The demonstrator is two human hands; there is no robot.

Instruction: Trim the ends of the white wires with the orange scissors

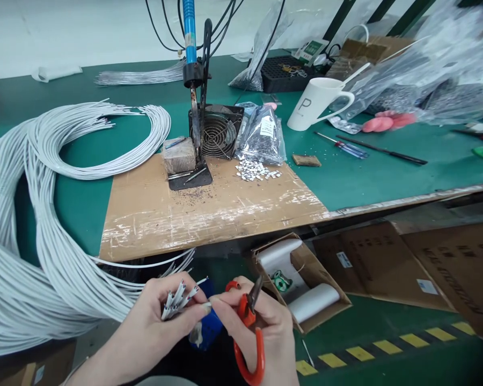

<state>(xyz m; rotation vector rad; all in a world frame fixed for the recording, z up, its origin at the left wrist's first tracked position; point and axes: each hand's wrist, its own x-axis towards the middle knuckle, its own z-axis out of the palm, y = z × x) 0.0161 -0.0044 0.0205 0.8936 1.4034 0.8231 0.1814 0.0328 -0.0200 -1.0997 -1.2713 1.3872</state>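
Observation:
My left hand (161, 311) is closed round several white cables (179, 298), whose cut ends stick up between thumb and fingers. Its thumb and forefinger pinch one cable end that points right. Against that end rest the thumb and forefinger of my right hand (265, 327), pinched together. Scissors with orange-red handles (249, 312) sit in my right hand, blades pointing up. Whether the right fingertips hold anything besides the cable end is hidden. Large coils of white cable (56, 225) lie to the left, beside my left hand.
A soldering iron (190, 43) hangs over a stand on a cardboard sheet (225, 209). Small white parts (255, 170) lie near a fan (217, 133). A mug (312, 104) and screwdriver (344, 146) are at right. Below the table edge stands an open carton (326, 316).

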